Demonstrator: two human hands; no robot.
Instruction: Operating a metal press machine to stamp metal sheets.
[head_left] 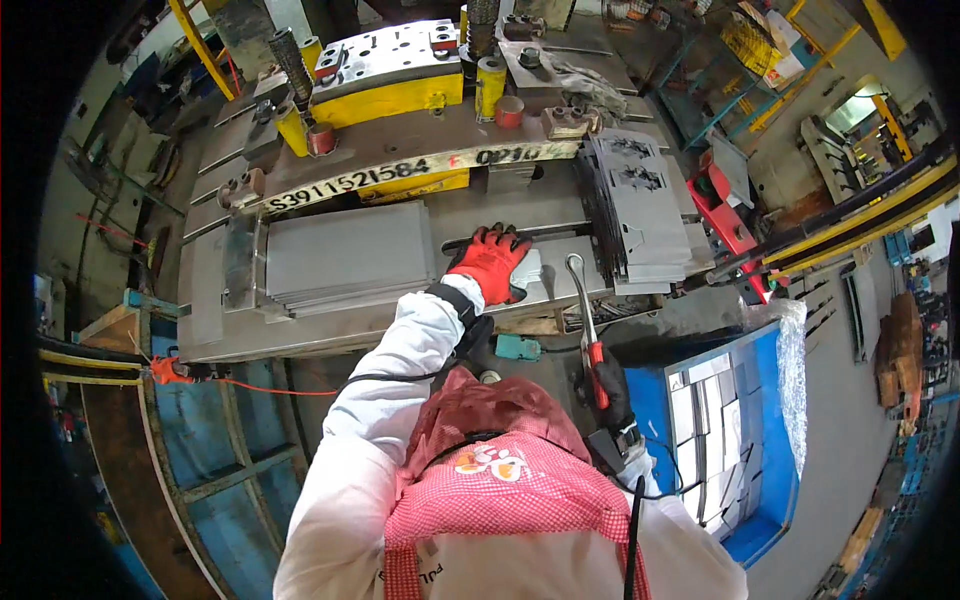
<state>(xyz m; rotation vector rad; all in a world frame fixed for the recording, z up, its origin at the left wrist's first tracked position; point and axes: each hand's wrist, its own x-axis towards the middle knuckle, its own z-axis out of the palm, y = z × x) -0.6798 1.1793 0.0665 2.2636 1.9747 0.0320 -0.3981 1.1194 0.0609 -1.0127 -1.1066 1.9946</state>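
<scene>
My left hand (490,262), in a red glove with black fingertips, lies on the press bed with its fingers spread. A small white piece (532,268), perhaps cloth, shows between its thumb and forefinger; how much lies under the palm is hidden. My right hand (614,398), in a dark glove, is closed round the red handle of a long metal tool (583,305) with a ring-shaped end, which points up over the bed's front edge. Left of my left hand is a stack of flat grey metal sheets (350,250). Right of the tool stands a stack of cut-out sheets (645,215).
A heavy die (390,95) with yellow sides and upright posts rises at the back. At the lower right is a blue bin (785,430) of shiny metal pieces. A blue-panelled frame (215,440) stands at the lower left, with a red cable (280,388) beside it.
</scene>
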